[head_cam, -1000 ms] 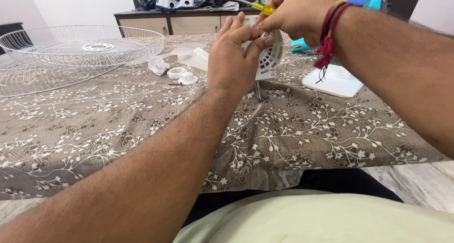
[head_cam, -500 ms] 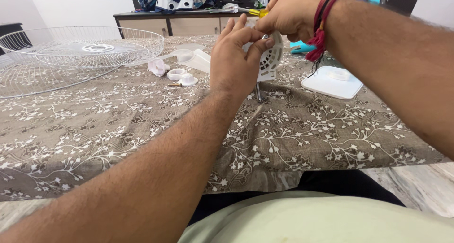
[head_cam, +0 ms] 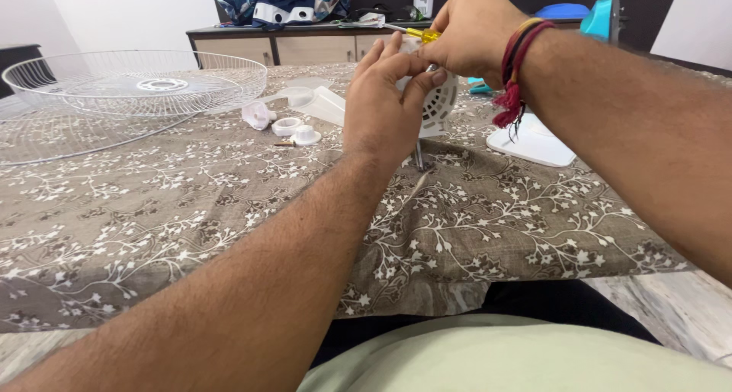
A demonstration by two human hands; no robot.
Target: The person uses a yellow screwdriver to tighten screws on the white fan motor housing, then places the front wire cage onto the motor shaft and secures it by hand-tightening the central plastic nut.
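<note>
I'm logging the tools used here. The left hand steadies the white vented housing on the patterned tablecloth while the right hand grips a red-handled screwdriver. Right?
Not quite: the head view shows a yellow handle on the screwdriver, not red. The rest holds: the left hand steadies the white vented housing on the patterned tablecloth, and the right hand grips the tool.

Single view only: I log one head-worn camera, looking forward and down along both forearms. It sits close; the wearer's lap fills the bottom edge. The left hand point(head_cam: 381, 102) and right hand point(head_cam: 469, 30) meet near top centre. The cloth-covered surface point(head_cam: 191, 209) runs away from the lens toward a sideboard point(head_cam: 305, 41) against the far wall. No second view to compare overlap.
</note>
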